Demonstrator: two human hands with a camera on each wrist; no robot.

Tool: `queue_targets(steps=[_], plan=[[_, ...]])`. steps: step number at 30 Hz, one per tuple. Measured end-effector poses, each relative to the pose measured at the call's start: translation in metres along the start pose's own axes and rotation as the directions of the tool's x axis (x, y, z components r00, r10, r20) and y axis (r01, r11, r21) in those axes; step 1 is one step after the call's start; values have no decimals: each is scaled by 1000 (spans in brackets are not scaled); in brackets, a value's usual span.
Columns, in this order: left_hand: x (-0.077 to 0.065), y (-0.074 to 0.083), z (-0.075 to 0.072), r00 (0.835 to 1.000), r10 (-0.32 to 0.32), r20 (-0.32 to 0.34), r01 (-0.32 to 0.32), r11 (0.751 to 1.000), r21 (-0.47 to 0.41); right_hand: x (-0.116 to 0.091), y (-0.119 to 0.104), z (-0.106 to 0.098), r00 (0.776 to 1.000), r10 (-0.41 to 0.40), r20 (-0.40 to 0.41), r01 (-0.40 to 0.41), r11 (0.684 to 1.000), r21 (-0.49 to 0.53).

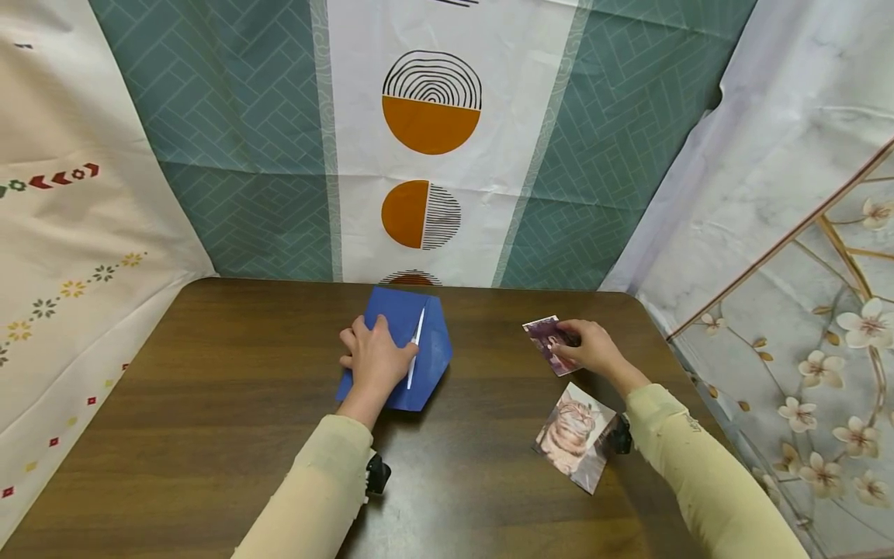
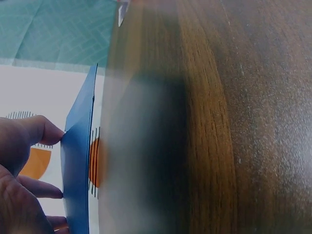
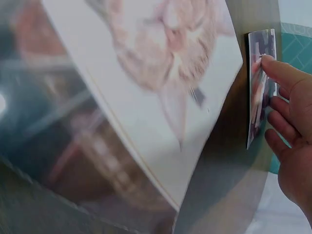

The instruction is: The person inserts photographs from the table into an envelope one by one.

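Observation:
In the head view my left hand grips a blue envelope from above, fingers spread, thumb at its opening. A white strip shows along that opening, and the flap points right. The left wrist view has the envelope nearly edge-on, apart from the table. Off to the right, my right hand pinches a small purple-toned picture card; part of the card is under the fingers. A cat picture card lies near the right wrist. Its printed face fills much of the right wrist view.
Brown wooden table spreads beneath both hands. A patterned curtain hangs behind its far edge, with a floral cloth at the right. Below the cat picture, a glossy dark surface appears blurred in the right wrist view.

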State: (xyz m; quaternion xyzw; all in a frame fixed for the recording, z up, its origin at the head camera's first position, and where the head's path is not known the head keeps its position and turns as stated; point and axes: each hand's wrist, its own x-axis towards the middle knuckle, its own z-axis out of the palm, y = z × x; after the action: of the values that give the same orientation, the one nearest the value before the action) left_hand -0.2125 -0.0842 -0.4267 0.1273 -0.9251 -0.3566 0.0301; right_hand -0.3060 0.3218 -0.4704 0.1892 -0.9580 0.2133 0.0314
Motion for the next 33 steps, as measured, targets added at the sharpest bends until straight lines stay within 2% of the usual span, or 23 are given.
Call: queue_targets(steps=[4,8,16,19,26,33], plan=[[-1,-1,-1,1000,0,-8,0,1000,4,1,-5,7,1000,7,-18,-7,1000,-2],[-1,-2,-1,1000,-2,-10,2,1000,8,1,-12,11,999,-21,-39,21,1000,-8],[0,-1,-3,1000,0,3,0,1000,1,4,-23,16,999,-23,-41,23,1000,-2],[0,-2,-3,1000,2,3,-2,1000,3,4,-25,16,999,7,-37,-6,1000,27],[1,-1,-3,1000,7,7,-7,1000,11,9,-22,5,994,110,-25,-104,978,183],[-1,2,-1,1000,-1,18,1,1000,20,20,-15,-11,990,135,52,-143,967,209]])
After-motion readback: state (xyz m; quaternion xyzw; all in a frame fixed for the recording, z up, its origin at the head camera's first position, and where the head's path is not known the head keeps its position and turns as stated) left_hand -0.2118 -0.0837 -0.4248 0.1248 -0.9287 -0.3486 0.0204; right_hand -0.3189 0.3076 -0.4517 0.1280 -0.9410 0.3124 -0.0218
